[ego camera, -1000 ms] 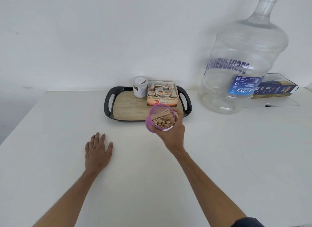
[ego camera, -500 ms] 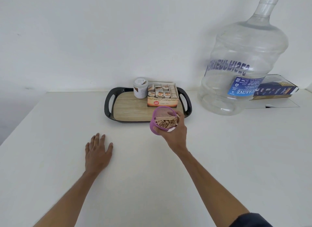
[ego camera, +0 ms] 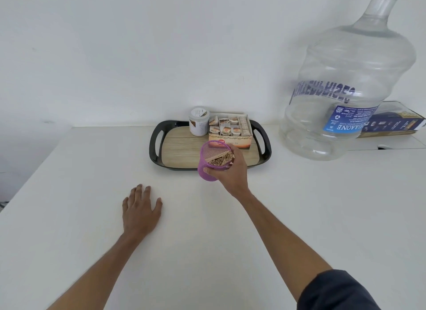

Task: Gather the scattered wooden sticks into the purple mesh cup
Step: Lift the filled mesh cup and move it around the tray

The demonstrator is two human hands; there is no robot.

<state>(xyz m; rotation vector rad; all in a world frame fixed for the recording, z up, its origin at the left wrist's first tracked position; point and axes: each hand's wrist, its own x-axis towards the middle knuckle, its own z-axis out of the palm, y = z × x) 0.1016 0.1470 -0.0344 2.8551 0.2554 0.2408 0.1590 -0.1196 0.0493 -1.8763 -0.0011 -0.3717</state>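
Observation:
My right hand (ego camera: 232,173) grips the purple mesh cup (ego camera: 208,164) from its right side and holds it near the front edge of the tray. The cup is nearly upright, tipped slightly toward me. A bundle of wooden sticks (ego camera: 220,160) fills it, their tips showing at the rim. Whether the cup's base touches the table is hard to tell. My left hand (ego camera: 140,211) lies flat on the white table (ego camera: 92,217), palm down, fingers apart, holding nothing. No loose sticks show on the table.
A black-handled tray (ego camera: 155,144) with a wooden floor holds a white jar (ego camera: 198,120) and an open box of tea sachets (ego camera: 229,131). A large clear water bottle (ego camera: 345,90) stands at the right, with a dark blue box (ego camera: 396,120) behind it.
My right hand has tilted the cup from facing me toward upright and moved it slightly right and away, toward the tray. The left hand has stayed put.

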